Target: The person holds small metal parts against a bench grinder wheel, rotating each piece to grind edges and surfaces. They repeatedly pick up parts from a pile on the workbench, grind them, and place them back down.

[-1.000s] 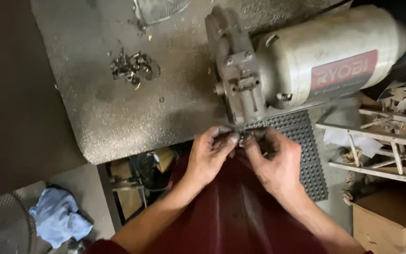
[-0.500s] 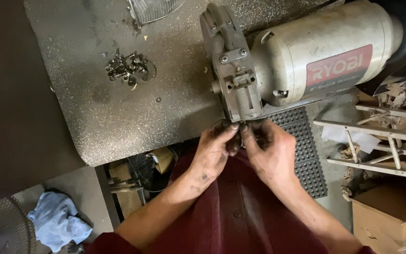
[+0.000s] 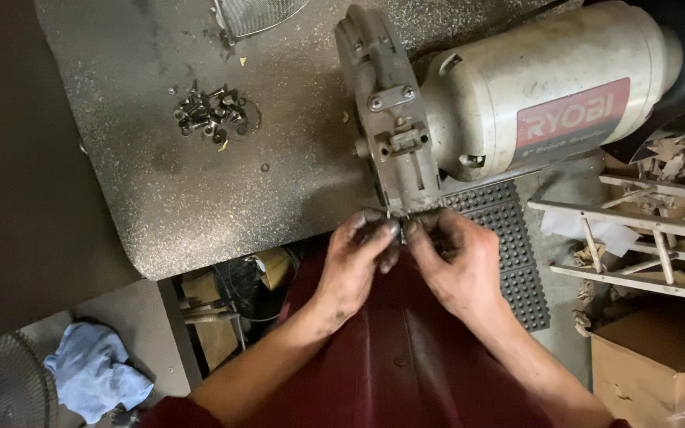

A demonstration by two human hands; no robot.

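A cluttered workshop corner is seen from above, with a grey speckled bench [image 3: 200,190] filling the upper left and a crumpled blue cloth [image 3: 93,380] lying on the floor below it. On the bench, a cream-coloured bench grinder with a red label [image 3: 549,103] is laid on its side, its grey cast-metal end bracket [image 3: 394,119] facing the bench edge. Beside it a black studded rubber mat [image 3: 509,246] is draped. Both grease-marked hands are brought together at the lower tip of that bracket: the left hand [image 3: 354,265] is curled, its fingertips pinched on a small part there, and the right hand [image 3: 457,265] is likewise closed in a pinch, touching the same spot. The small part itself is hidden by the fingers, so its kind cannot be told. A small heap of dark metal screws and washers [image 3: 212,111] is left well apart on the bench, which suggests that fasteners have already been taken off and disassembly is partly done; the bracket is still on the grinder.
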